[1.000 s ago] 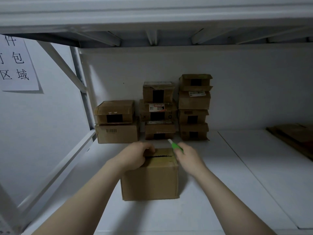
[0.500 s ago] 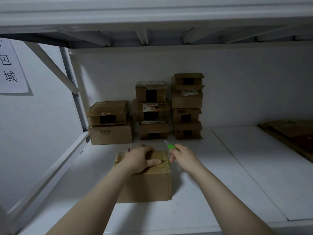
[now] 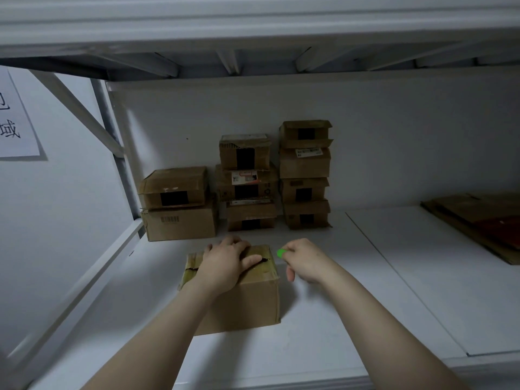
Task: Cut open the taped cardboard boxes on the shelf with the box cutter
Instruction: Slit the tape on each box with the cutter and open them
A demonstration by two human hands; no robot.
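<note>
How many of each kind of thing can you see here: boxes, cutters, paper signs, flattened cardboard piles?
Cardboard boxes: 10 (front box under the left hand 1, left stack 2, middle stack 3, right stack 4)
Green box cutter: 1, in the right hand
Paper sign: 1
Flattened cardboard pile: 1
Total: 13

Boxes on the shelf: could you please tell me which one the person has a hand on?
The front box, alone near the shelf edge: the left hand rests on its top. The others sit stacked behind it.
</note>
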